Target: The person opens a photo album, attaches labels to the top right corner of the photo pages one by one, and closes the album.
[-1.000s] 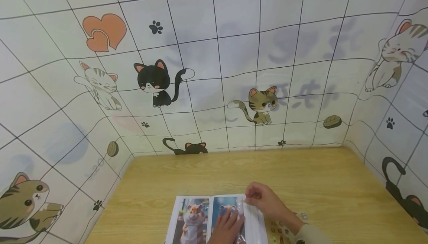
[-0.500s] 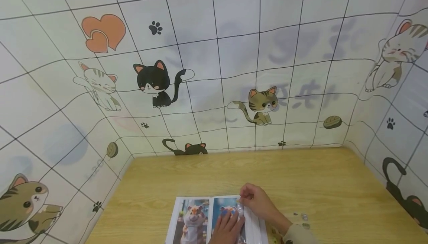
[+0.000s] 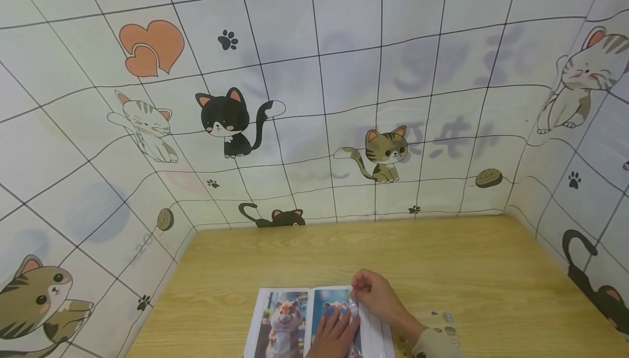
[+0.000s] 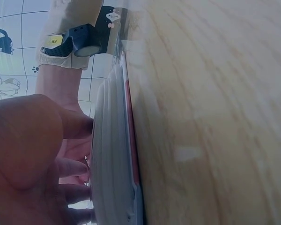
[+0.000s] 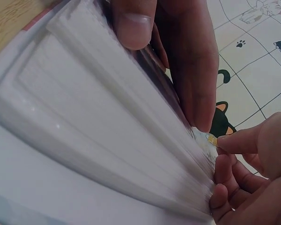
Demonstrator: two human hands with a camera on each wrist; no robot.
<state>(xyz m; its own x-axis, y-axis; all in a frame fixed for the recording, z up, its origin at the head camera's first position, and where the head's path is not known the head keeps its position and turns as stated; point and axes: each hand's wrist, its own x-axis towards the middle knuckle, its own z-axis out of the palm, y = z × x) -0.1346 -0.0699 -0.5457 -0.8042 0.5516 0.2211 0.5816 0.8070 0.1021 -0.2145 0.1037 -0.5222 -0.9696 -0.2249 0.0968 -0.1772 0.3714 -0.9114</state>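
An open photo album (image 3: 375,336) lies at the front of the table, with a hamster picture (image 3: 285,320) on its left page. My left hand (image 3: 334,333) rests flat on the right page's picture, fingers straight and spread. At that page's upper right corner, my right hand (image 3: 375,292) pinches a small yellow sticker (image 5: 212,139) between thumb and forefinger. The right wrist view shows the sticker at the page surface, beside the fingertips of my left hand (image 5: 194,61); I cannot tell whether it is stuck down. The left wrist view shows the thick stack of pages (image 4: 112,150) edge-on.
A clear sheet with several small stickers (image 3: 448,318) lies to the right, partly under my right sleeve (image 3: 434,344). The wooden table (image 3: 295,254) reaches back to a white gridded curtain (image 3: 295,145) printed with cats, which also stands at both sides.
My right hand has shifted a little left onto the page corner with the yellow sticker, then stayed nearly still. The left hand keeps its place on the page.
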